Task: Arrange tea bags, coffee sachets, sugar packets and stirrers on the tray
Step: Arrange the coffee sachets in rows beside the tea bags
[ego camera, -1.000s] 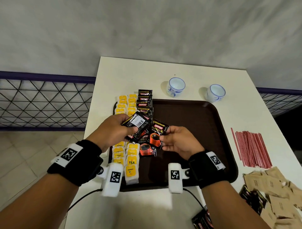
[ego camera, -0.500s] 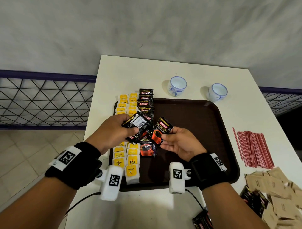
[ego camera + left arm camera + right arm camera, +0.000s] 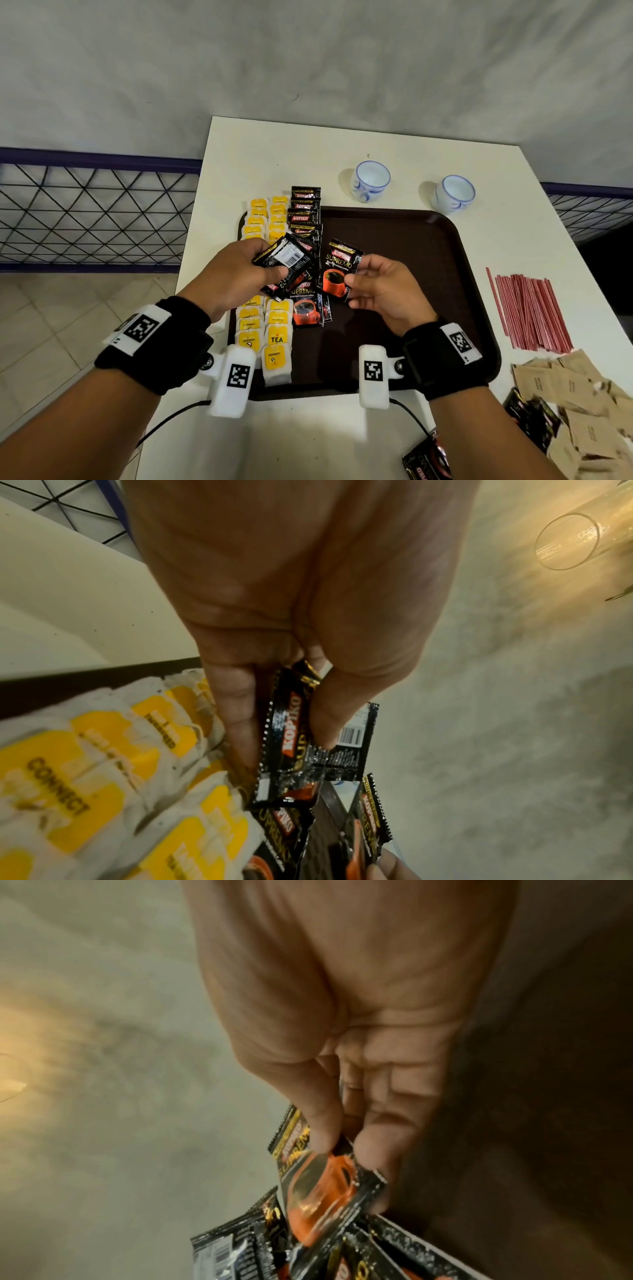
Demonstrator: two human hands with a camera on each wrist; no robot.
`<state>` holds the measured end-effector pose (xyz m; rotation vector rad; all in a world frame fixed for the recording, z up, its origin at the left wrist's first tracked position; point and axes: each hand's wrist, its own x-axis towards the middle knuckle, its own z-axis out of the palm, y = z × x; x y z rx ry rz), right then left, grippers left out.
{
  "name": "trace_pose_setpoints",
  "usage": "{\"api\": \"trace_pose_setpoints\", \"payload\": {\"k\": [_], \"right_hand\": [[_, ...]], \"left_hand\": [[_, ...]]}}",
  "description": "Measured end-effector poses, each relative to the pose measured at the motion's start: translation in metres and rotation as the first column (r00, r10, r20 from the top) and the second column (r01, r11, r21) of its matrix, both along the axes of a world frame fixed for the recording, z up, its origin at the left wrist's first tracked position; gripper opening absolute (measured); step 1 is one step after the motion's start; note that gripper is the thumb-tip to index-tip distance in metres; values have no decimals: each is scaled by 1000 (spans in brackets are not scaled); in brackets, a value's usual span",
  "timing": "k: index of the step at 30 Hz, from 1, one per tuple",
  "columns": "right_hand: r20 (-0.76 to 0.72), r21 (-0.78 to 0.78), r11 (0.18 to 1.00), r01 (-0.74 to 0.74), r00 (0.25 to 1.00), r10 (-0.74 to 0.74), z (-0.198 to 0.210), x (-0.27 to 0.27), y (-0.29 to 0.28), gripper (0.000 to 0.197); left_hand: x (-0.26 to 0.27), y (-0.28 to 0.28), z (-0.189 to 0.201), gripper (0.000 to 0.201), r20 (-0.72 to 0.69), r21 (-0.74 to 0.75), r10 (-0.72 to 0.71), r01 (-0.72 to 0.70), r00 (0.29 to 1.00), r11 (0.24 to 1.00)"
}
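A dark brown tray [image 3: 428,246] lies on the white table. Yellow tea bags [image 3: 275,346] [image 3: 103,764] fill its left side in two columns, with a column of black coffee sachets [image 3: 304,209] beside them. My left hand [image 3: 236,277] [image 3: 291,615] grips a small stack of black coffee sachets [image 3: 286,262] [image 3: 291,739] above the tray's left part. My right hand [image 3: 380,291] [image 3: 342,1042] pinches a single Kopiko Supremo sachet [image 3: 339,270] [image 3: 322,1180] upright, just right of the stack. Another sachet [image 3: 306,305] lies flat on the tray below the hands.
Red stirrers [image 3: 531,308] lie in a bundle right of the tray. Brown sugar packets [image 3: 582,411] and loose black sachets [image 3: 527,414] are piled at the near right. Two white-and-blue cups [image 3: 371,180] [image 3: 454,192] stand behind the tray. A railing [image 3: 85,212] runs left of the table.
My right hand has drawn one sachet away from the left hand's stack, to the right and up. The left hand has stayed nearly still.
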<state>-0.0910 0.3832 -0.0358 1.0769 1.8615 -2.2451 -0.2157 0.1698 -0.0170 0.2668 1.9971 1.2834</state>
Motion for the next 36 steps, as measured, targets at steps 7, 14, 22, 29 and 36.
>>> {"api": "trace_pose_setpoints", "payload": {"k": [7,14,22,29,36], "right_hand": [[81,96,990,-107,992,100,1,34,-2,13],[130,182,968,-175,980,153,-5,36,-29,16],[116,260,948,-185,980,159,-6,32,-51,23],[127,332,921,-202,978,168,-4,25,-57,32],[150,358,925,-127,986,77,-5,21,-62,23]], "left_hand": [[0,1,2,18,-11,-13,3,-3,1000,1000],[1,2,2,19,-5,-17,13,-13,1000,1000],[4,2,3,17,9,-4,13,-13,1000,1000],[5,2,3,19,7,-10,17,-17,1000,1000],[5,2,4,20,6,-15,25,-25,1000,1000]]}}
